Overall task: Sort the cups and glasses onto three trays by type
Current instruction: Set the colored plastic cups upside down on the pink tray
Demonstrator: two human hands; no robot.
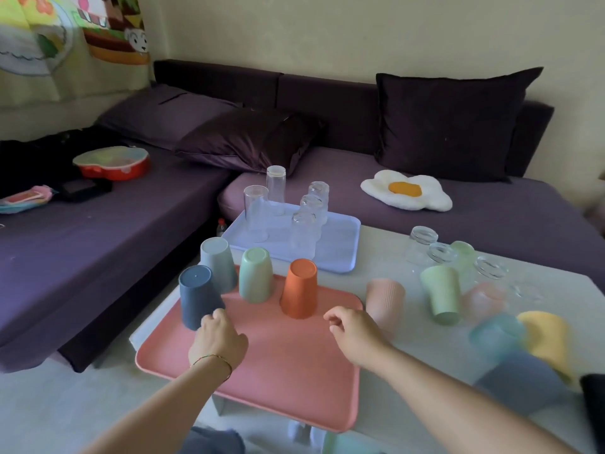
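A pink tray (288, 365) lies on the white table and carries upside-down plastic cups: dark blue (197, 294), grey (217, 262), green (255, 278) and orange (299, 288). Behind it a pale blue tray (340, 247) holds several clear glasses (302, 234). My left hand (218, 339) hovers over the pink tray with its fingertips at the dark blue cup's base; no grip shows. Just right of the orange cup, my right hand (355, 332) hangs loosely curled and holds nothing.
Loose on the table to the right stand a ribbed pink cup (384, 301), a light green cup (442, 294), a teal cup (496, 335), a yellow cup (550, 339), a blue-grey cup (520, 381) and several clear glasses (442, 253). A purple sofa (98, 231) wraps around behind.
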